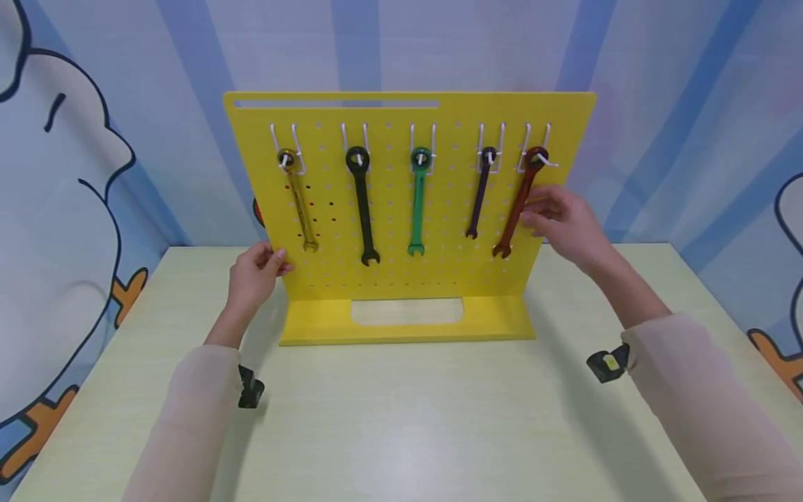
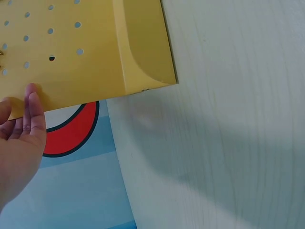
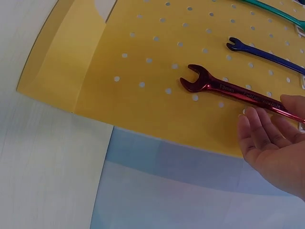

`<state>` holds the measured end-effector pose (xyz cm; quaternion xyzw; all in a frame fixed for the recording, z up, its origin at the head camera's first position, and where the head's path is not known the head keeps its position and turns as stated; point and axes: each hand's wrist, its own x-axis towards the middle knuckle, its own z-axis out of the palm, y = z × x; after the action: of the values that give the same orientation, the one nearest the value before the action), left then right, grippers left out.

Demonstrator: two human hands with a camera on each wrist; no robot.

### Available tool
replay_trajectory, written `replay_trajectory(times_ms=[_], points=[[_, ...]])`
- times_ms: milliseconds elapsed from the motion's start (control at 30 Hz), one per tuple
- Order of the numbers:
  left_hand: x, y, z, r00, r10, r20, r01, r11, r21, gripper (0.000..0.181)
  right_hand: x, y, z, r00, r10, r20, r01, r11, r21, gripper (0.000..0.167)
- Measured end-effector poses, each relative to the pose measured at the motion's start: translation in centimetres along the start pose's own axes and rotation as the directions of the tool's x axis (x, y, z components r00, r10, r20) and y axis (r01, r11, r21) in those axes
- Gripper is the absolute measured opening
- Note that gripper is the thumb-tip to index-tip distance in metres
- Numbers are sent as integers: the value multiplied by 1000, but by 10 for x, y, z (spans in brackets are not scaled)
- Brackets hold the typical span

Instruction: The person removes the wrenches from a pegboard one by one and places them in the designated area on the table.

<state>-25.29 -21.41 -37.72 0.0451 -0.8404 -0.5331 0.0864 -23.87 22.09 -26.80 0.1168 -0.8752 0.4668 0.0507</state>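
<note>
A yellow pegboard stand [image 1: 389, 272] stands upright on the table, with several combination wrenches hung by their ring ends on white wire hooks. At the far right hangs a red combination wrench [image 1: 519, 202]; my right hand [image 1: 564, 223] pinches its shaft, thumb on one side and fingers on the other in the right wrist view. My left hand [image 1: 251, 275] grips the pegboard's left edge, some fingertips showing on its front. Left to right hang a gold wrench [image 1: 302, 209], a black wrench [image 1: 363, 209], a green wrench [image 1: 417, 209] and a small purple wrench [image 1: 481, 199].
The pale wooden table [image 1: 414, 418] extends in front of the stand. A blue cartoon-printed backdrop [image 1: 414, 42] rises behind and at both sides. The stand's base has a wide slot, and another slot runs along the board's top left.
</note>
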Motion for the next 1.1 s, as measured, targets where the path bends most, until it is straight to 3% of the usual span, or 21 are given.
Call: replay_trajectory(times_ms=[167, 233, 467, 800, 1100], points=[[-11, 17, -1, 1000, -12, 21, 11, 999, 35, 37, 2, 1, 3, 1000, 22, 3, -22, 1000, 18, 27], [-12, 18, -1, 999, -19, 29, 18, 999, 31, 37, 2, 2, 3, 1000, 30, 6, -30, 999, 23, 25], [-1, 0, -1, 1000, -2, 21, 3, 999, -36, 37, 3, 4, 4, 999, 47, -2, -47, 998, 52, 21], [-12, 22, -3, 999, -24, 34, 23, 999, 43, 34, -3, 0, 1, 999, 31, -29, -31, 999, 8, 19], [11, -15, 1, 999, -41, 6, 41, 999, -8, 39, -13, -9, -2, 999, 41, -29, -41, 999, 16, 16]])
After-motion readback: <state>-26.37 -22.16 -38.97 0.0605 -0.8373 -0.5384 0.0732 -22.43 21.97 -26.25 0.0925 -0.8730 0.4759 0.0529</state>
